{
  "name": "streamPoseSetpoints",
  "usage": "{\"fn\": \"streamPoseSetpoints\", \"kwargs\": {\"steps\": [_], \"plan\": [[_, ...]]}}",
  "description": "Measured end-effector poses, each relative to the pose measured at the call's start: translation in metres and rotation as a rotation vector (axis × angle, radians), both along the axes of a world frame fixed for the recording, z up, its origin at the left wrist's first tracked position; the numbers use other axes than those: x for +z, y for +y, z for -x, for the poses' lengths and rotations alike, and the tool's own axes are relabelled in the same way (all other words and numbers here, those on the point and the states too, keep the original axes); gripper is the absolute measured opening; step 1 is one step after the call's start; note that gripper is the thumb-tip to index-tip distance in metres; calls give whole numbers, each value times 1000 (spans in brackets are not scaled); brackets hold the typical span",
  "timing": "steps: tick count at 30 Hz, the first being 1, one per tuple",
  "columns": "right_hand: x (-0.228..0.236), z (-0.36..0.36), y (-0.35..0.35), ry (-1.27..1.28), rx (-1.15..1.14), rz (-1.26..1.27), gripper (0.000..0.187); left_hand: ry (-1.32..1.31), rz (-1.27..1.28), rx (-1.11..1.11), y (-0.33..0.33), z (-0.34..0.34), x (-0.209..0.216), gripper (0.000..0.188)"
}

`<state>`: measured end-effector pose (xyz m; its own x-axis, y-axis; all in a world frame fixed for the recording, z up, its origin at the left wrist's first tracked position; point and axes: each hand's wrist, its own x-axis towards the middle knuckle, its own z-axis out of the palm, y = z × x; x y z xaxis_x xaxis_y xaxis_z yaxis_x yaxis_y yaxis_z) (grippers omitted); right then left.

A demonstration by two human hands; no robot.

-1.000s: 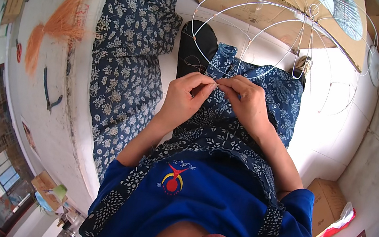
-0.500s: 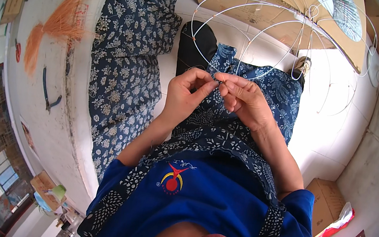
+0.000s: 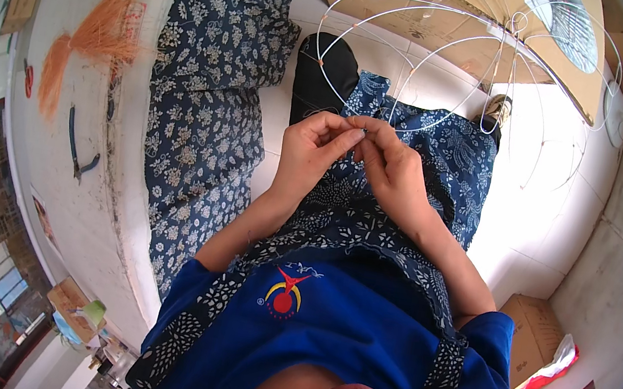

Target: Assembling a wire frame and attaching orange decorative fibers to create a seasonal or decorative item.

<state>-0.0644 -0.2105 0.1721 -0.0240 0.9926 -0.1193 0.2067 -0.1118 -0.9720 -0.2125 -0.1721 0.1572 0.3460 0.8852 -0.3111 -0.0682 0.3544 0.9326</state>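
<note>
A large frame of thin white wire (image 3: 413, 71), bent into rounded loops with small orange bindings at its joints, stretches from my fingers toward the far right. Its near wires run down to my fingertips above my lap. With thumb and forefinger my left hand (image 3: 317, 147) pinches the frame's near end. My right hand (image 3: 394, 167) is closed against the left fingertips at the same spot, its fingers curled. The exact bit between the fingertips is too small and covered to make out.
On the white table at left lie a bundle of orange fibres (image 3: 97, 38), dark-handled pliers (image 3: 77, 147) and a red-handled tool (image 3: 29, 80). Dark floral cloth (image 3: 209, 99) hangs along its side. Cardboard (image 3: 417, 25) stands ahead; a cardboard box (image 3: 528, 335) sits at right.
My right hand has rolled inward, its fingers curling down and meeting the left fingertips more closely. Both hands and the wire frame have shifted slightly right.
</note>
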Motion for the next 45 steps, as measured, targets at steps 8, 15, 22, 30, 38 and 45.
{"fn": "streamPoseSetpoints", "kwargs": {"steps": [8,15,22,30,38,45], "plan": [[-5,0,-1,-129,10,-82,28,-18,81,-36,2,4,-12,11],[8,5,-6,-361,130,-2,50,56,-41,68,4,1,-16,9],[3,1,-4,-30,15,160,42,278,-395,10,5,5,-10,8],[8,-12,8,449,-98,440,20,-223,182,-132,8,16,-1,11],[2,-8,4,408,-193,417,12,38,-38,-101,0,8,9,7],[7,-6,7,452,-162,432,14,194,-151,-102,2,11,9,9]]}}
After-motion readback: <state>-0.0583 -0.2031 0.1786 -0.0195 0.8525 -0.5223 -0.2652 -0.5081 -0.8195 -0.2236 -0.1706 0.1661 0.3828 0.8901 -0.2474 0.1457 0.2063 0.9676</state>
